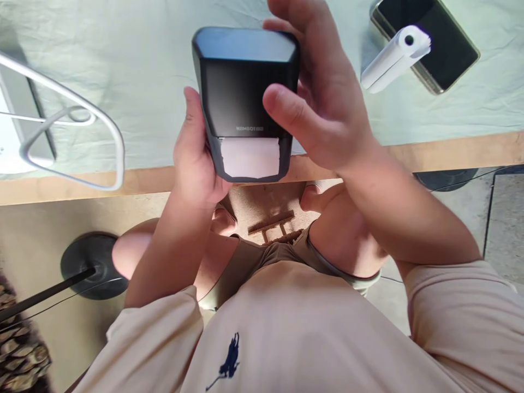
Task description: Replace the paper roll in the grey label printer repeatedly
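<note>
Printer: a small black boxy label printer point(245, 103) with white paper at its slot, held above the table's wooden edge point(450, 150).
Left hand point(194, 158): grips the printer's left side.
Right hand point(323, 103): wraps its right side, thumb on the front.
Beyond the printer, right: a white paper roll point(395, 57) resting against a dark phone point(444, 38).

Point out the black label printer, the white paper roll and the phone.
black label printer point(245, 98), head view, dark front panel.
white paper roll point(388, 61), head view, side of roll.
phone point(446, 43), head view, dark screen.

On your surface point(155, 82) lie a white paper roll point(393, 57) touching a phone point(446, 43), and a wire stand point(82, 109) at the left.
</note>
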Motion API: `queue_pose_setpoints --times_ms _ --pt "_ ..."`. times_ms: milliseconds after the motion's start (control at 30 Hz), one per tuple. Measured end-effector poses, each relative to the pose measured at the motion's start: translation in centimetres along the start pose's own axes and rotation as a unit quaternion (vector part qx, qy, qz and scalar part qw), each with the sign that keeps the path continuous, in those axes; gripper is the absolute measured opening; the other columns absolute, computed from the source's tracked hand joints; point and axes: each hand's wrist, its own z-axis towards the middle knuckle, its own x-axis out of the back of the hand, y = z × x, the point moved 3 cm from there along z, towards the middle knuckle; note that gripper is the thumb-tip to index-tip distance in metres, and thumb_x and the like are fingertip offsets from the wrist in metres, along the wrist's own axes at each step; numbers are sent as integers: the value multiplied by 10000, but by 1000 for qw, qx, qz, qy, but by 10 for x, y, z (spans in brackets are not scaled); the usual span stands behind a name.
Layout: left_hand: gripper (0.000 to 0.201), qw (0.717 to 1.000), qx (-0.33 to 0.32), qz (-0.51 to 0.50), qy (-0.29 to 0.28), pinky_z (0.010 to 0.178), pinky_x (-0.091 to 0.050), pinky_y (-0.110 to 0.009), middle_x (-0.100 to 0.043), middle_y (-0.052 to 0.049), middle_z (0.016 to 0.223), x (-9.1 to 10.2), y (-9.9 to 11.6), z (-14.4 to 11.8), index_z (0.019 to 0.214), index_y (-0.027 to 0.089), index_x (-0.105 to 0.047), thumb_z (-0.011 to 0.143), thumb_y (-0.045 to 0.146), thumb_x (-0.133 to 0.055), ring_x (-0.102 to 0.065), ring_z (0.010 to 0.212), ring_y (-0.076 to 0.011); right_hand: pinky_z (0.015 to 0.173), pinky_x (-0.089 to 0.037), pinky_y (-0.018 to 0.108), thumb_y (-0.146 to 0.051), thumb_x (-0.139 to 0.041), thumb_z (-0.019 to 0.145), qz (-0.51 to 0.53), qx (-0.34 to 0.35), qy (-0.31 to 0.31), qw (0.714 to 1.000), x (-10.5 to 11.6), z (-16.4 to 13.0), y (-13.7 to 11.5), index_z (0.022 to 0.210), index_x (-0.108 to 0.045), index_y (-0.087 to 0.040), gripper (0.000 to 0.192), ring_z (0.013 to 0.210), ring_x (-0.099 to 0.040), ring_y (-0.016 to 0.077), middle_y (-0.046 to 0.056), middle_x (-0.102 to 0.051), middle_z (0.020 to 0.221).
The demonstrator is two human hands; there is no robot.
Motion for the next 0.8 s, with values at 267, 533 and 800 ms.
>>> queue_pose_setpoints --times_ms 267,533,800 --pt "432 998 41 14 39 1238 -475 -411 -790 -45 1070 7 0 6 902 235 -709 1060 285 -311 -493 1495 -234 1235 -493 237 -375 -756 839 -34 11 -31 999 13 -5 -15 1482 -480 -198 721 1529 -444 184 15 -450 1620" --pt "260 999 21 40 -18 1191 -532 -426 -756 -91 1208 10 -7 2 1095 181 -739 964 367 -612 -476 1519 -305 675 -482 149 -344 -660 926 -48 7 231 972 24 -2 -22 1054 -572 -229 193 791 -652 -14 -98 -606 1175" --pt "191 997 58 56 -13 1205 -524 -436 -730 -76 1206 17 -9 -4 1072 218 -680 897 285 -715 -497 1509 -297 808 -538 367 -241 -610 863 -378 -54 -40 923 18 0 -24 1241 -653 -315 388 943 -706 203 -40 -754 1158"
